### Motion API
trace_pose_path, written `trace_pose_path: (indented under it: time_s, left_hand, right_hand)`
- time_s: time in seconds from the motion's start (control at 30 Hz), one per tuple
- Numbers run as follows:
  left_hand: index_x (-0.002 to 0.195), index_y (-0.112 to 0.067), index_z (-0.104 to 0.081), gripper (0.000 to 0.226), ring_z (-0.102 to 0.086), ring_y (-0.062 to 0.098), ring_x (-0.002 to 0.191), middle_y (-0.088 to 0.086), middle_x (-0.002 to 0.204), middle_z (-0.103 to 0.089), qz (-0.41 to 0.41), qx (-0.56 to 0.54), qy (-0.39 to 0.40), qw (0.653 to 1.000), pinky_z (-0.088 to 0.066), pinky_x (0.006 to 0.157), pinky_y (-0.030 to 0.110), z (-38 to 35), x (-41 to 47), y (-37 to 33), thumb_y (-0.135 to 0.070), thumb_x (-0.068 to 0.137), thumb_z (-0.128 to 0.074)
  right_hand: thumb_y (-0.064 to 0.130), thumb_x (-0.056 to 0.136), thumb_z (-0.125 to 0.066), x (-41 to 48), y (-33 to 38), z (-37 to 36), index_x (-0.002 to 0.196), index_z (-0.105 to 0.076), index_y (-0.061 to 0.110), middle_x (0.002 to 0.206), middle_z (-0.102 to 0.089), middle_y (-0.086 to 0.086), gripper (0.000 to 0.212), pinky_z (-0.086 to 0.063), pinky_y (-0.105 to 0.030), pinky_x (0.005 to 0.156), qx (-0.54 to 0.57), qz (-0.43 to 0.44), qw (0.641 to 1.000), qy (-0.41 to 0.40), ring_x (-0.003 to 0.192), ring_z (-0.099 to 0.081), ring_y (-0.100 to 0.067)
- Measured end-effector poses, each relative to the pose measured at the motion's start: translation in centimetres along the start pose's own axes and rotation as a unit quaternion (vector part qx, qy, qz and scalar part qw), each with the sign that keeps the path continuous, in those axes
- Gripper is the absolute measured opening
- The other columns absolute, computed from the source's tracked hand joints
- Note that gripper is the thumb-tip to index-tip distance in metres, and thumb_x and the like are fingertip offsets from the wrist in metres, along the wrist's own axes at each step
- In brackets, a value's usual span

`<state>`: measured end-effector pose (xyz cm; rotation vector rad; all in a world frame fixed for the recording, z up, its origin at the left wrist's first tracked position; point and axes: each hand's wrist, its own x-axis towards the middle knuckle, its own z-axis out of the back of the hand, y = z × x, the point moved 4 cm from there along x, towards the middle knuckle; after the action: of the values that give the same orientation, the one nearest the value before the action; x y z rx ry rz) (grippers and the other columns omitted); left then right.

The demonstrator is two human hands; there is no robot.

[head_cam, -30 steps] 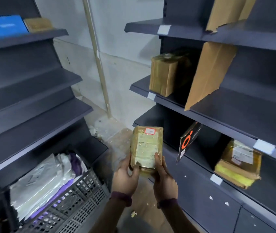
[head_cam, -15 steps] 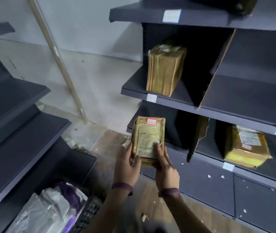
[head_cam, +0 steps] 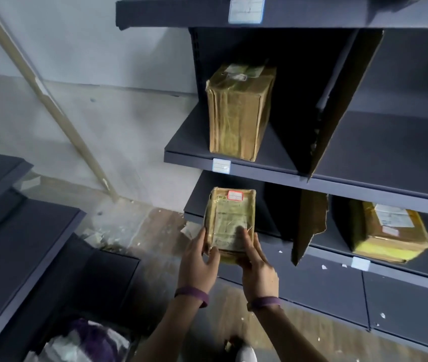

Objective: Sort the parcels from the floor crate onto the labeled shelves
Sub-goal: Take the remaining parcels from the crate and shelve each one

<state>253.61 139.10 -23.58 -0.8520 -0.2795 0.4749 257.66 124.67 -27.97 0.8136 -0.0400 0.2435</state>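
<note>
Both hands gripped one taped brown parcel: the left hand clasped its lower left edge, the right hand its lower right. Above the hands, a larger taped box stood on the middle shelf.

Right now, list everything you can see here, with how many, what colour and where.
Held parcel: one, tan, red-edged sticker, in both hands before the lower shelf.
Upright parcel: one, tan, middle shelf.
Lying parcel: one, tan and yellow, lower shelf, right.
Cardboard dividers: two, brown, on middle and lower shelves.
Shelf labels: three, pale, on shelf edges.
Right shelving: one unit, dark grey.
Left shelving: one unit, dark grey.
Bagged parcels: several, white and purple, bottom left.
Left hand: purple wristband.
Right hand: purple wristband.
</note>
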Motion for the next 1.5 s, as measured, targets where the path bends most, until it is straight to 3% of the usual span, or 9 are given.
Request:
trace_pose_path:
  time_s: [0.17, 0.33, 0.47, 0.57, 0.87, 1.17, 1.37, 1.5]
  left_hand:
    - [0.139, -0.024, -0.044, 0.051, -0.053, 0.013, 0.119, -0.001, 0.132, -0.056, 0.025, 0.008, 0.072, 0.997, -0.04, 0.088, 0.015, -2.7, 0.1, 1.9, -0.022, 0.091, -0.059]
    - [0.139, -0.021, -0.045, 0.052, -0.055, 0.012, 0.114, -0.001, 0.126, -0.058, 0.042, 0.008, 0.136, 0.99, -0.04, 0.087, 0.016, -4.7, 0.7, 4.0, -0.023, 0.089, -0.061]
    - [0.141, -0.022, -0.041, 0.054, -0.053, 0.012, 0.115, 0.0, 0.129, -0.054, 0.054, 0.024, 0.175, 0.983, -0.043, 0.09, 0.021, -4.5, 1.2, 6.1, -0.026, 0.09, -0.059]
    - [0.146, -0.022, -0.034, 0.059, -0.053, 0.015, 0.118, 0.003, 0.134, -0.051, 0.055, 0.054, 0.202, 0.976, -0.046, 0.094, 0.028, -3.9, 1.9, 7.5, -0.029, 0.092, -0.057]
    - [0.153, -0.02, -0.007, 0.077, -0.05, 0.016, 0.123, 0.0, 0.147, -0.04, 0.038, 0.141, 0.329, 0.933, -0.043, 0.095, 0.026, -3.0, 1.5, 11.1, -0.03, 0.093, -0.055]
    - [0.153, -0.023, -0.005, 0.078, -0.049, 0.02, 0.126, -0.001, 0.151, -0.036, 0.058, 0.145, 0.349, 0.924, -0.043, 0.099, 0.033, -3.6, 0.9, 13.5, -0.032, 0.093, -0.054]
    - [0.153, -0.023, -0.009, 0.075, -0.049, 0.019, 0.125, -0.001, 0.15, -0.038, 0.06, 0.134, 0.331, 0.932, -0.044, 0.097, 0.031, -3.4, 1.2, 13.8, -0.03, 0.093, -0.054]
    - [0.151, -0.024, -0.019, 0.069, -0.051, 0.018, 0.124, -0.001, 0.147, -0.043, 0.025, 0.09, 0.28, 0.955, -0.046, 0.101, 0.032, -3.0, 3.2, 12.1, -0.024, 0.093, -0.055]
  right_hand:
    - [-0.004, 0.086, -0.054, -1.1, -2.7, -1.6, 0.141, -0.013, 0.061, 0.154, -0.026, 0.019, 0.094, -0.059, -0.042, 0.073, -0.023, -0.063, 0.997, 0.05, 0.099, -0.067, -0.027]
    - [-0.004, 0.087, -0.05, -2.0, -4.5, -3.2, 0.138, -0.009, 0.064, 0.153, -0.031, 0.016, 0.094, -0.057, -0.04, 0.079, -0.016, -0.123, 0.991, 0.057, 0.107, -0.065, -0.025]
    - [0.001, 0.088, -0.053, -3.0, -4.0, -5.1, 0.135, -0.005, 0.07, 0.151, -0.034, 0.016, 0.096, -0.057, -0.038, 0.075, -0.024, -0.146, 0.988, 0.049, 0.102, -0.067, -0.024]
    - [0.003, 0.09, -0.054, -3.2, -3.3, -6.8, 0.134, -0.007, 0.071, 0.151, -0.034, 0.015, 0.094, -0.055, -0.039, 0.084, -0.01, -0.153, 0.987, 0.049, 0.107, -0.065, -0.025]
    - [-0.001, 0.09, -0.053, -4.6, -3.2, -9.8, 0.138, -0.009, 0.063, 0.147, -0.017, 0.025, 0.091, -0.051, -0.038, 0.092, -0.026, -0.177, 0.98, 0.091, 0.118, -0.059, -0.026]
    - [-0.001, 0.091, -0.052, -5.5, -4.0, -11.0, 0.144, -0.007, 0.047, 0.156, -0.025, 0.011, 0.084, -0.051, -0.043, 0.095, -0.041, -0.193, 0.972, 0.131, 0.124, -0.054, -0.03]
    - [0.0, 0.09, -0.054, -5.3, -3.7, -11.4, 0.141, -0.007, 0.053, 0.156, -0.027, 0.008, 0.088, -0.052, -0.044, 0.093, -0.019, -0.194, 0.973, 0.123, 0.122, -0.055, -0.03]
    - [-0.001, 0.09, -0.055, -3.1, -3.1, -10.9, 0.142, -0.013, 0.055, 0.154, -0.032, 0.007, 0.086, -0.052, -0.041, 0.093, -0.008, -0.177, 0.981, 0.078, 0.118, -0.058, -0.029]
